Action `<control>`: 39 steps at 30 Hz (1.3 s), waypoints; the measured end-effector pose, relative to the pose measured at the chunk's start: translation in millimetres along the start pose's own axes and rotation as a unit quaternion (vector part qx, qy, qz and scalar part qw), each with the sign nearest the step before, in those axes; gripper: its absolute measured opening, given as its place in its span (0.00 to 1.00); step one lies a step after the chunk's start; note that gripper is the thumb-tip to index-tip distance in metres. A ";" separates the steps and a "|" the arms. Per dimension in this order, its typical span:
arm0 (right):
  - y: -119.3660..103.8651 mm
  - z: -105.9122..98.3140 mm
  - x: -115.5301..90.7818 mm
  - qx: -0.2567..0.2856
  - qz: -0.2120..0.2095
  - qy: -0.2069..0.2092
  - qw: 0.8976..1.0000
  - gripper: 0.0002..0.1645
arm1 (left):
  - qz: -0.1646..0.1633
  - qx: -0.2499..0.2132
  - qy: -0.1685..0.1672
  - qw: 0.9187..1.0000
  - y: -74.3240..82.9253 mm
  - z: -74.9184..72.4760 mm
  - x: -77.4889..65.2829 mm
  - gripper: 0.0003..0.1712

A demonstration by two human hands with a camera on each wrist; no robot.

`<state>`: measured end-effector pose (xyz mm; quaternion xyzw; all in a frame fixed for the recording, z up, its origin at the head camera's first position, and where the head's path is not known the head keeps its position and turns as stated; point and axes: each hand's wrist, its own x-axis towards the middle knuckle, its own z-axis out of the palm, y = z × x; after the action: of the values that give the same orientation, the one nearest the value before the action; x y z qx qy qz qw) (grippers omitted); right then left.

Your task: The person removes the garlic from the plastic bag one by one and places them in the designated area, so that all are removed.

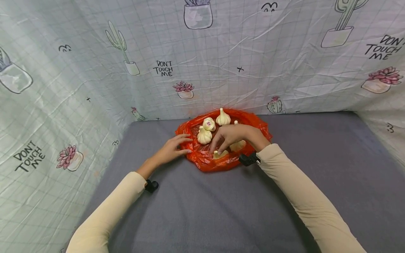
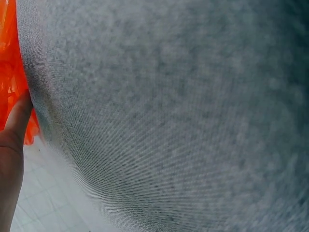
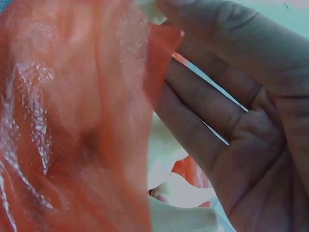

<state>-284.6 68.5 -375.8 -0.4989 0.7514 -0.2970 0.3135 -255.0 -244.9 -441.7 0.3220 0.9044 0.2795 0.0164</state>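
Observation:
A crumpled red plastic bag (image 1: 205, 166) lies spread with its mouth facing up. Whole garlic bulbs sit inside, among them one garlic bulb (image 1: 204, 135) at the left, one with a purple mark, and one at the back rim. My left hand (image 1: 172, 149) rests its fairly straight fingers against the bag's left edge. Over the bag's middle, my right hand (image 1: 232, 135) reaches down, thumb and fingers apart at the front garlic bulb (image 1: 222, 155). In the right wrist view, red plastic (image 3: 72, 121) hides its fingertips, while pale bulbs (image 3: 183, 217) show below the palm.
Grey cloth (image 1: 202, 214) covers the table under the bag and both forearms. Behind and to the left hangs a pale curtain (image 1: 221, 49) printed with cacti and lettering. Black wrist cameras (image 1: 152, 186) sit near both cuffs.

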 end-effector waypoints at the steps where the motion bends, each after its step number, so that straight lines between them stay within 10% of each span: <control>1: -1.1 0.7 0.2 -0.006 0.000 0.009 1.000 0.14 | -0.002 0.001 0.000 1.000 -0.3 -0.1 -0.3 0.28; 11: -8.7 15.4 -9.4 -0.111 0.072 0.101 0.986 0.09 | -0.001 0.007 -0.005 1.000 -3.1 -1.2 2.3 0.27; 39: -9.8 37.1 -25.6 -0.112 0.075 0.176 0.975 0.10 | -0.014 0.010 -0.014 1.000 -3.9 -1.9 3.9 0.29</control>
<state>-242.7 84.3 -387.1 -0.4130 0.8586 -0.2698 0.1394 -260.7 -246.0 -441.5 0.3130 0.9113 0.2659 0.0297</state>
